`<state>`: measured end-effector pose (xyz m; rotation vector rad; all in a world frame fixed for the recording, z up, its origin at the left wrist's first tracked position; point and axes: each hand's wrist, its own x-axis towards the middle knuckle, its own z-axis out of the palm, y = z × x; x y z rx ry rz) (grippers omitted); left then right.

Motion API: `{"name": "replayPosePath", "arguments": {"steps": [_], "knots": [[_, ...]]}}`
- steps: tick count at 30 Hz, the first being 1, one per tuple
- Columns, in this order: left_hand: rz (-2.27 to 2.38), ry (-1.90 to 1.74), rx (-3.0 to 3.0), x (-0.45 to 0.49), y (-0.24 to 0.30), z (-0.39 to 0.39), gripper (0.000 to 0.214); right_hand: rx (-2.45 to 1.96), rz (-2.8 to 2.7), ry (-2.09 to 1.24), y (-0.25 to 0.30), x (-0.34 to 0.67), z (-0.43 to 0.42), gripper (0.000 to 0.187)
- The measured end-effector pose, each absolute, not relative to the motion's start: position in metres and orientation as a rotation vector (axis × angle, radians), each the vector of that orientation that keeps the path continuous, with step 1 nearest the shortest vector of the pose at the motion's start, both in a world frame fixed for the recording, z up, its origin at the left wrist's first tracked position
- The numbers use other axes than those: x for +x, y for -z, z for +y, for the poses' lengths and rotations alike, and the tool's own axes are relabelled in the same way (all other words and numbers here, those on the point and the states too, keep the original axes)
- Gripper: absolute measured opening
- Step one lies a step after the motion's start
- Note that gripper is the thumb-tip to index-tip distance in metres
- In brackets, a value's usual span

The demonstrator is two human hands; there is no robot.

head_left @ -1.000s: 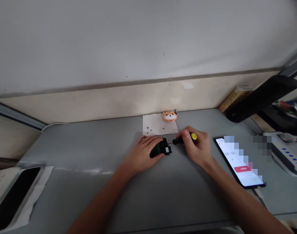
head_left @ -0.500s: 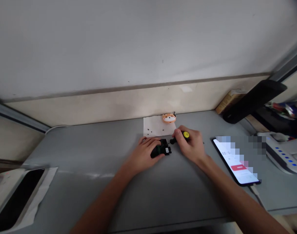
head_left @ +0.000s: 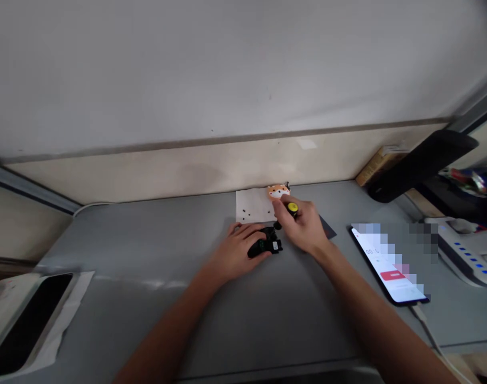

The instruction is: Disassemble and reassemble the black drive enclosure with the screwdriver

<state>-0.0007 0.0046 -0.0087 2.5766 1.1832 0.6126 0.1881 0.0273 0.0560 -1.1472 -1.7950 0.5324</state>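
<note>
My left hand [head_left: 237, 249] rests on the grey table [head_left: 147, 250], its fingers curled over a small black device [head_left: 266, 245] with a green circuit board showing. My right hand [head_left: 303, 226] is closed round a screwdriver with a black shaft and yellow cap [head_left: 292, 208], held tilted above the device's far end. The tip sits near the device; whether it touches I cannot tell. Behind lies a white paper sheet [head_left: 253, 205] with several small dark screws on it.
An orange animal-face toy [head_left: 278, 191] sits at the paper's back edge. A lit phone [head_left: 389, 266] lies to the right with a cable. A dark flat piece [head_left: 327, 228] lies beside my right hand. A white power strip [head_left: 463, 250] is far right; a dark tray [head_left: 23, 320] lies far left.
My right hand has moved left and away from me with the screwdriver, tipping it more upright over the device. A dark flat piece it covered now shows. My left hand has stayed put.
</note>
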Motion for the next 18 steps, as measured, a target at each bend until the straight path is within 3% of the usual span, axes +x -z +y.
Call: {"name": "replayPosePath", "arguments": {"steps": [7, 13, 18], "knots": [[1.185, -0.640, 2.592, -0.002, 0.011, 0.004, 0.024, -1.056, -1.689, -0.512, -0.055, 0.198, 0.028, 0.039], [1.148, -0.601, 2.598, -0.003, 0.007, 0.005, 0.021, -0.812, -1.378, -1.128, -0.046, 0.194, 0.031, 0.030], [1.140, -0.613, 2.604, -0.003, 0.007, 0.006, 0.020, -0.735, -1.219, -1.244, -0.038, 0.191, 0.032, 0.038]]}}
